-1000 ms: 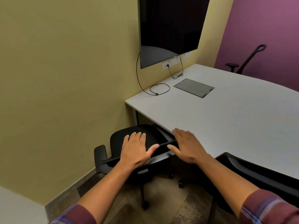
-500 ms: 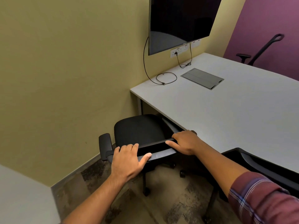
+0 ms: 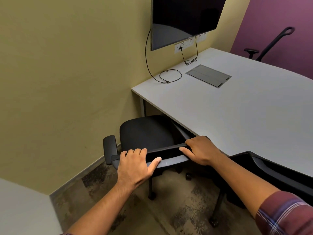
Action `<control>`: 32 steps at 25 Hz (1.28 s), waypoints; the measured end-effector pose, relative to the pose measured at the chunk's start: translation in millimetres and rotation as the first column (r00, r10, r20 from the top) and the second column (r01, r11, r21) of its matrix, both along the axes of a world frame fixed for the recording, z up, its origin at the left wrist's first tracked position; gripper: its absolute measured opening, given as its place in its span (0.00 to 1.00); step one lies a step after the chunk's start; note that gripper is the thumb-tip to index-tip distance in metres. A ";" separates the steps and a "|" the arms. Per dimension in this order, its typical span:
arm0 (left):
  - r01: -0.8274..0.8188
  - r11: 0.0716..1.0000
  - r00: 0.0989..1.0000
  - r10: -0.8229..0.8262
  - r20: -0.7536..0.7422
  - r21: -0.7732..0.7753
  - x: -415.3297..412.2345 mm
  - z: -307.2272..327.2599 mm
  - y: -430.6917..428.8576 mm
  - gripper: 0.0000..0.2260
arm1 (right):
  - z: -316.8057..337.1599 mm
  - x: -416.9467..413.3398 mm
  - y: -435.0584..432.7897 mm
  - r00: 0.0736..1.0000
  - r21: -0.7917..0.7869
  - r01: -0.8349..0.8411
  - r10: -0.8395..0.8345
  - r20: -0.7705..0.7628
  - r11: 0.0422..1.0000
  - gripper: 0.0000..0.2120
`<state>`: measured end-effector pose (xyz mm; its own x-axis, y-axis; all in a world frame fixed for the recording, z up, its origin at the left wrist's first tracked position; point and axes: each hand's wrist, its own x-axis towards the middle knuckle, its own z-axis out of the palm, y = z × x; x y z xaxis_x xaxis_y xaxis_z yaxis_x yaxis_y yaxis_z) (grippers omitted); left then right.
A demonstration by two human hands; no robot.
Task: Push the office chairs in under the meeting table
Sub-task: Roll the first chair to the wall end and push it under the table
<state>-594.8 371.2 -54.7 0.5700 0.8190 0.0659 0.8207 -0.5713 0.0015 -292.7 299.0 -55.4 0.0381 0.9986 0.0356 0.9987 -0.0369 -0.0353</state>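
A black office chair (image 3: 145, 133) stands at the near left corner of the grey meeting table (image 3: 237, 106), its seat partly under the table edge. My left hand (image 3: 135, 165) grips the left part of the chair's backrest top. My right hand (image 3: 201, 150) grips the right part of the same backrest, close to the table edge. A second black chair (image 3: 274, 173) sits at the table edge to the right, under my right forearm. A third chair (image 3: 271, 44) stands on the far side by the purple wall.
A yellow wall runs close on the left of the chair. A dark screen (image 3: 184, 17) hangs above the table's end, with cables (image 3: 169, 77) and a grey cable hatch (image 3: 208, 75) on the tabletop. A pale surface (image 3: 20, 211) fills the lower left corner.
Both hands went from lying flat on the backrest to gripping its top edge. The chair's seat shows further out from the table than before.
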 end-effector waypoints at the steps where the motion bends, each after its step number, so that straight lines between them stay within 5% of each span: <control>1: 0.003 1.000 1.000 -0.003 0.001 0.015 2.3 1.0 -1.8 0.48 | 1.0 2.3 -2.2 1.000 0.004 0.002 -0.002 -0.002 1.000 0.33; 10: 0.139 0.989 0.989 -0.142 0.041 0.051 25.2 -7.1 36.7 0.45 | -6.7 13.8 -5.9 0.992 0.103 0.125 -0.123 -0.025 0.987 0.30; 22: 0.377 0.926 0.924 -0.375 0.071 -0.021 -23.4 -7.8 174.5 0.38 | -3.2 -60.4 46.0 0.985 0.042 0.174 -0.174 0.001 0.984 0.32; 32: 0.551 0.834 0.835 -0.549 0.042 -0.035 -45.1 -4.3 276.7 0.33 | -7.7 -119.9 88.8 0.939 0.145 0.344 -0.336 -0.074 0.928 0.30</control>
<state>-639.9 647.9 -59.0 0.9257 0.3734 0.0610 0.3703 -0.9272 0.0555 -412.5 387.8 -63.1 0.3800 0.9078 0.1773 0.9242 -0.3646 -0.1140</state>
